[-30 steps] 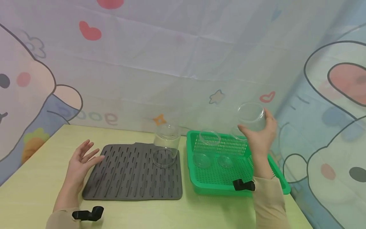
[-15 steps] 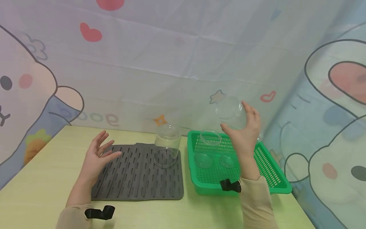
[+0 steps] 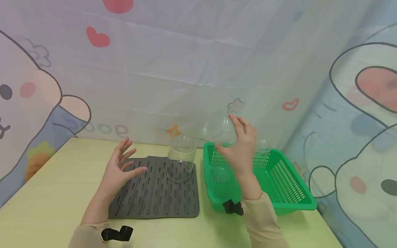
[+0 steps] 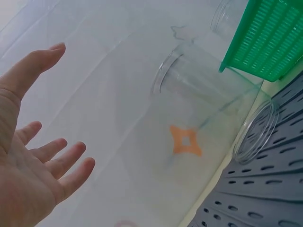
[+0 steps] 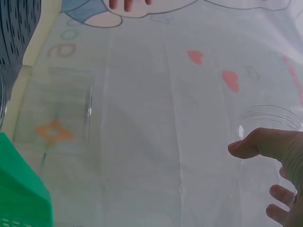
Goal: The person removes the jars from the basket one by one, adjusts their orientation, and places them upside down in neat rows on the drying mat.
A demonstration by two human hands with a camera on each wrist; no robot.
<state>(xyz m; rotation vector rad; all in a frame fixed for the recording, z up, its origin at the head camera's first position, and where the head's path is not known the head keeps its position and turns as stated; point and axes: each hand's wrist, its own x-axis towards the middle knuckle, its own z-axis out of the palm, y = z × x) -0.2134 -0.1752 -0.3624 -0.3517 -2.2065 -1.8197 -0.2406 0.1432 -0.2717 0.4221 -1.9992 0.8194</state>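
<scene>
My right hand (image 3: 242,148) grips a clear cylindrical jar (image 3: 215,128) by its side, up over the back left part of the green basket (image 3: 305,205). In the right wrist view the held jar's rim (image 5: 267,112) shows above the thumb. A second clear jar (image 3: 181,156) stands upright on the back right corner of the dark grey ribbed mat (image 3: 152,203). My left hand (image 3: 116,170), fingers spread and holding nothing, hovers over the mat's left side, apart from that jar. Inside the basket, another clear piece (image 3: 221,174) shows at the left; my right arm hides part of the basket.
Another transparent jar (image 3: 262,146) shows behind my right hand at the basket's back. Mat and basket lie side by side on a pale yellow table (image 3: 37,193). A printed cloth (image 3: 173,69) hangs close behind the table.
My right hand has carried the jar leftward, from the basket's right side to its back left. My left hand has moved right, from the mat's left edge to over the mat.
</scene>
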